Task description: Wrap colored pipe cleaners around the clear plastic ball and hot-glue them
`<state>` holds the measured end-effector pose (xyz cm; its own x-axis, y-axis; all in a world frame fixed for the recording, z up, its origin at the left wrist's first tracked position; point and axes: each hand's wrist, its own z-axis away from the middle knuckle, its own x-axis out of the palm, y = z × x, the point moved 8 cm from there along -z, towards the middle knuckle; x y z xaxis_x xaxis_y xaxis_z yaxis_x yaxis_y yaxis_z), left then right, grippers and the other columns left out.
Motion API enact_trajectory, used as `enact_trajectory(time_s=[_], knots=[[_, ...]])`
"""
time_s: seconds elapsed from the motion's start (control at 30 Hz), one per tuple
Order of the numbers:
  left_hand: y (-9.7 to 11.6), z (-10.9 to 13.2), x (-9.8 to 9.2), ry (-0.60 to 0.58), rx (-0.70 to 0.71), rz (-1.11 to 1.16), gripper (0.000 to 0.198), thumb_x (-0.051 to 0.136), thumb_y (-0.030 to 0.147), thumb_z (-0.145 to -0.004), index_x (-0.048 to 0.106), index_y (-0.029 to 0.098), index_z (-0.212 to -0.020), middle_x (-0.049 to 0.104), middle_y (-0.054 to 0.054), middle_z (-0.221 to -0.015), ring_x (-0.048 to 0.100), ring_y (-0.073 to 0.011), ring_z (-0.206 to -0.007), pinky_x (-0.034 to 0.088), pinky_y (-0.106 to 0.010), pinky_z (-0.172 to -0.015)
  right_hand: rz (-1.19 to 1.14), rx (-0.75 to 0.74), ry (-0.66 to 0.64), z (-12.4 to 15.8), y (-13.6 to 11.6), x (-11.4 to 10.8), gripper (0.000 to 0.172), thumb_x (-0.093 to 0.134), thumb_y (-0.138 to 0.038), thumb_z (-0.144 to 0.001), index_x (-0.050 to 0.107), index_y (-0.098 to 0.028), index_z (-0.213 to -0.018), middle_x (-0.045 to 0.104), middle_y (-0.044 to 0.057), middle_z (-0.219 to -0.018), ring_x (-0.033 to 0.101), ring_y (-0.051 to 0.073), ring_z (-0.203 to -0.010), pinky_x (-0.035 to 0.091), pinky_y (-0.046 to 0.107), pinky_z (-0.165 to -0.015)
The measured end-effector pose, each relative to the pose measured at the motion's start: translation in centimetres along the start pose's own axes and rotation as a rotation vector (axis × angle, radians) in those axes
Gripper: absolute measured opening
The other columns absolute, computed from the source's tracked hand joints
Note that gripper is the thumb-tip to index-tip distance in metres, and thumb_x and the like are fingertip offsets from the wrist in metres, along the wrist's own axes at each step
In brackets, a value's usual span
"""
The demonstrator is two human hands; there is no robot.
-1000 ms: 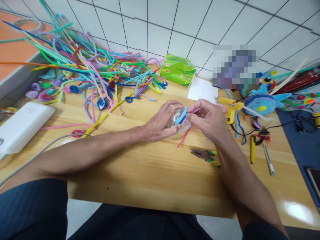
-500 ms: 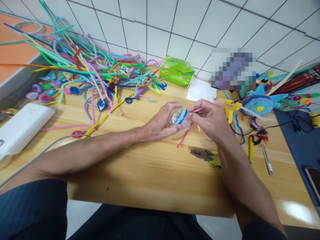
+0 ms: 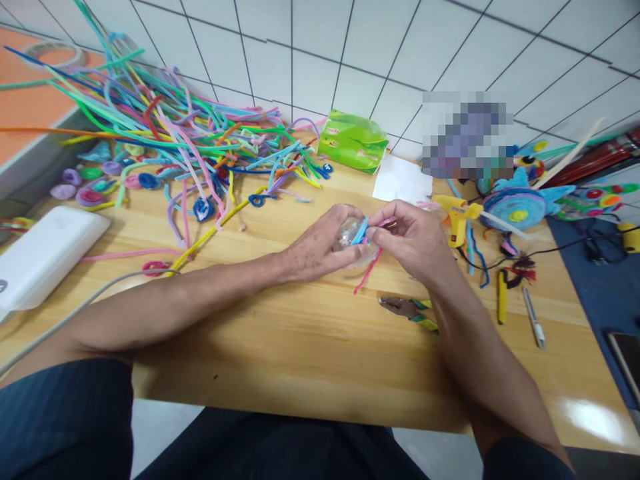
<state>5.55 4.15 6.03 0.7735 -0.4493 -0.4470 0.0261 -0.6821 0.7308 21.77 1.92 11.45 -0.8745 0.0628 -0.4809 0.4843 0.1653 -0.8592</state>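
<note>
My left hand [image 3: 325, 245] is wrapped round a clear plastic ball [image 3: 346, 235] with small bits showing inside it. A light blue pipe cleaner [image 3: 361, 231] runs across the ball's right side. My right hand [image 3: 413, 237] pinches a pink pipe cleaner [image 3: 388, 221] against that same side; its fingertips hide part of the ball. Below the hands, the pink-red end of a pipe cleaner [image 3: 367, 273] hangs toward the table. Pliers [image 3: 407, 310] with green and yellow handles lie just under my right wrist.
Many coloured pipe cleaners [image 3: 200, 133] are heaped at the back left. A white power bank [image 3: 55, 257] lies at left. Behind the hands are a green packet [image 3: 353, 141] and white paper [image 3: 403, 179]. A yellow glue gun [image 3: 457, 217], a blue fish craft [image 3: 515, 208] and a cutter [image 3: 534, 319] are at right.
My right hand has shifted slightly left over the ball, with its fingertips now covering more of the coloured strips. My left hand keeps its grip almost unmoved.
</note>
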Motion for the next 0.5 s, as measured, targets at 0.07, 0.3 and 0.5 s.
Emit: enact_trajectory(time_s=[0.07, 0.3, 0.5], knots=[[-0.3, 0.1, -0.1, 0.008, -0.009, 0.019, 0.052, 0.068, 0.049, -0.107, 0.053, 0.023, -0.149, 0.069, -0.015, -0.143, 0.070, -0.0319, -0.130, 0.063, -0.053, -0.115, -0.017, 0.007, 0.012, -0.1, 0.3, -0.2, 0.008, 0.079, -0.025, -0.079, 0.076, -0.024, -0.087, 0.075, -0.001, -0.077, 0.067, 0.016, -0.068, 0.055, 0.031, -0.066], [-0.9, 0.3, 0.1, -0.002, 0.094, -0.008, 0.069, 0.068, 0.055, -0.109, 0.045, 0.024, -0.166, 0.059, -0.021, -0.164, 0.057, -0.0378, -0.157, 0.051, -0.063, -0.134, -0.011, 0.015, 0.025, -0.1, 0.6, -0.2, 0.010, 0.080, -0.026, -0.081, 0.077, -0.024, -0.090, 0.077, 0.000, -0.080, 0.068, 0.017, -0.069, 0.054, 0.031, -0.065], [0.0, 0.0, -0.4, 0.031, 0.014, -0.006, 0.051, 0.067, 0.053, -0.110, 0.056, 0.024, -0.151, 0.066, -0.017, -0.152, 0.063, -0.0343, -0.147, 0.055, -0.058, -0.129, -0.011, -0.005, 0.001, 0.2, 0.0, 0.5, 0.010, 0.083, -0.027, -0.081, 0.076, -0.024, -0.088, 0.075, -0.001, -0.079, 0.066, 0.016, -0.070, 0.054, 0.032, -0.067]])
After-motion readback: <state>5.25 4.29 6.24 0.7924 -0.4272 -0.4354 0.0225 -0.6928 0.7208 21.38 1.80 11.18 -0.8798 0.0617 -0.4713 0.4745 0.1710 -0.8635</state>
